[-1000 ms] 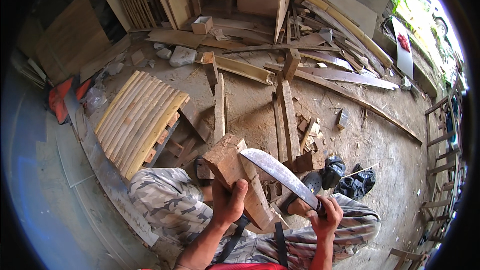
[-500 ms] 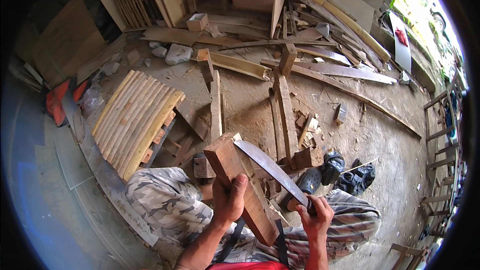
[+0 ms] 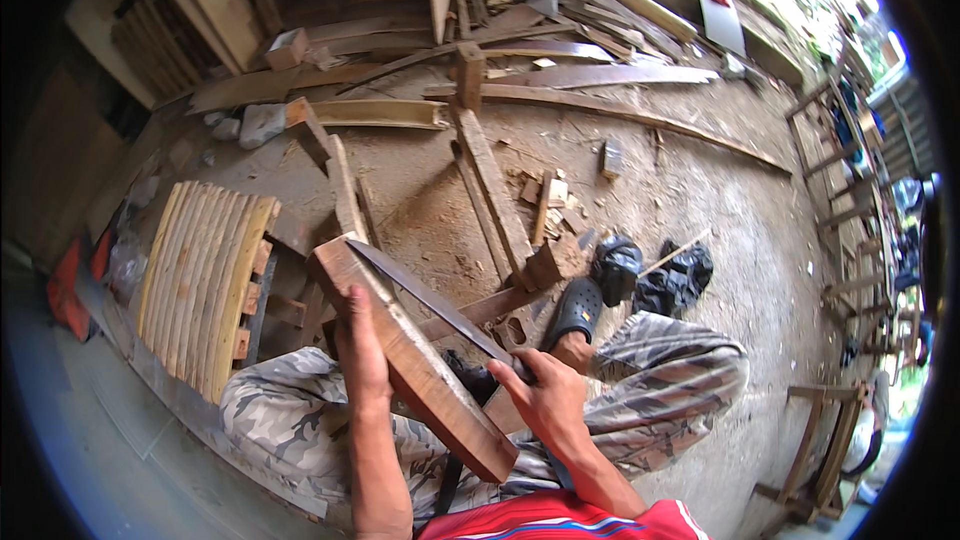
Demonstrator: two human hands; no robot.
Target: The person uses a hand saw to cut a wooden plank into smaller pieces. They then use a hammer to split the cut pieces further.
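Observation:
A long reddish-brown wooden block [image 3: 440,390] slants across my lap, its square end up near the middle of the view. My left hand [image 3: 362,355] grips the block along its left side. My right hand [image 3: 545,402] is closed on the handle of a long curved machete [image 3: 425,295]. The blade lies edge-on against the block's upper right side, its tip near the block's top end. My knees in camouflage trousers [image 3: 290,425] sit below the block.
A slatted panel of pale curved strips [image 3: 200,280] lies left. Planks and beams [image 3: 490,190] and wood offcuts [image 3: 545,195] litter the dirt floor ahead. My sandalled foot [image 3: 575,310] rests by dark bundles [image 3: 660,275]. Wooden frames [image 3: 850,240] stand on the right.
The machete has swung down from a raised, flat-on position to lie edge-on along the block. The block has tilted and come closer to me.

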